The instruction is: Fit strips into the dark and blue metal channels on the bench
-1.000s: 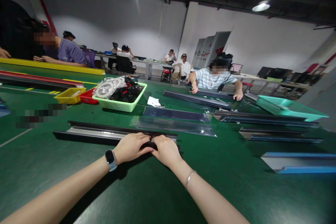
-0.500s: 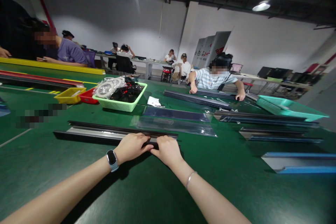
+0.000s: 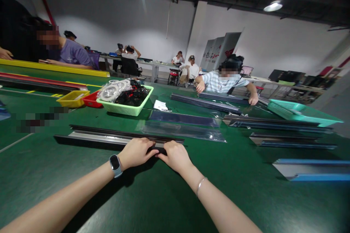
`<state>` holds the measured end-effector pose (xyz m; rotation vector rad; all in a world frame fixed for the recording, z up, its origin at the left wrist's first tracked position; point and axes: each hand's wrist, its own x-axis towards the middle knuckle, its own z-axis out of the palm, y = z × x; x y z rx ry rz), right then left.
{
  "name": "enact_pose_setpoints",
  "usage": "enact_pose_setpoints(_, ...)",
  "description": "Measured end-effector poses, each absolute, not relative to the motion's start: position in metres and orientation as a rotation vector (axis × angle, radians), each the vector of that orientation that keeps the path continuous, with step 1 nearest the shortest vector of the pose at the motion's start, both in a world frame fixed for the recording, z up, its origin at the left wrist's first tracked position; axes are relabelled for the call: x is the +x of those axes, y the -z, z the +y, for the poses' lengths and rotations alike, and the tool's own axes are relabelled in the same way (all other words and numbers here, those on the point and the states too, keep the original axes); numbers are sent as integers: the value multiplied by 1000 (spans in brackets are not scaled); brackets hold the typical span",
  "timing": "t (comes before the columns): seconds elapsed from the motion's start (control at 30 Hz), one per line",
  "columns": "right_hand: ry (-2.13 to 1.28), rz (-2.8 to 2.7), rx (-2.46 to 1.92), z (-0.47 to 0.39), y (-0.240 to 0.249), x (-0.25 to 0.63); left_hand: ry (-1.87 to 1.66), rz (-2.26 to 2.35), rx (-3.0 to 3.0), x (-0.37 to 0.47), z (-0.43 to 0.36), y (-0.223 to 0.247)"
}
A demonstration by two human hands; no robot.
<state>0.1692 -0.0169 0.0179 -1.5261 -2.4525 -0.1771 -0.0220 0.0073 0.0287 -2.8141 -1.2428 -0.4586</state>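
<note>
A long black channel-shaped profile with a silvery inner strip lies on the green table in front of me. My left hand grips it right of its middle, thumb on the near edge and fingers reaching inside. Close beside it, my right hand holds the profile near its right end. The two thumbs nearly meet at the near wall. What the fingertips press inside the channel is hidden. Just beyond the profile lie clear plastic strips.
Behind the profile stand a light green basket of black items and rolls, a red tray and a yellow tray. More profiles and a turquoise basket lie right. Across the table, a person handles another profile.
The black profile has shifted slightly left, with both my hands still on it. Across the table, the person's hands have moved a little.
</note>
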Motion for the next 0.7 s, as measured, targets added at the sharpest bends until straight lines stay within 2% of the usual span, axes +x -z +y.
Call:
enact_pose_setpoints(0.47, 199, -2450, -1534, -17, -17, 169, 385, -1240, -2775, -15, 8, -30)
enact_pose_setpoints(0.7, 238, -2447, -1524, -19, -13, 163, 520, -1277, -2670, -14, 6, -19)
